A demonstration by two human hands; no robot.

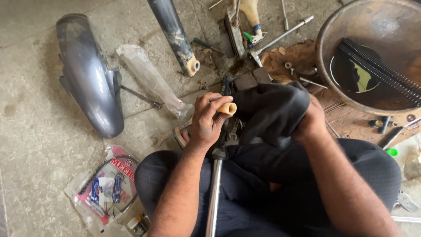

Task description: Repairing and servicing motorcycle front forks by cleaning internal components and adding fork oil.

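The ground is a rough grey concrete floor (35, 145) with stains, and many tools and parts lie on it. A person sits there with legs in dark trousers (263, 193). The left hand (206, 120) is closed around a short beige tube-shaped piece (227, 108), with the thumb and fingers wrapped on it, so that only the open round end shows. The piece is above the top of a shiny chrome metal rod (214, 193), which runs down between the knees. The right hand (312, 123) grips a dark crumpled cloth (269, 109); the fingers are hidden in the fabric. The cloth touches the beige piece on its right side.

To the left lies a glossy grey curved motorcycle mudguard (90, 74), and near it a clear plastic bag (151, 81). A dark grey metal tube (175, 35) is above the hands. At the upper right stands a rusty round metal basin (351, 48) with dark oil and a black chain (381, 66) inside. A pink and white plastic packet (107, 186) lies beside the left knee.
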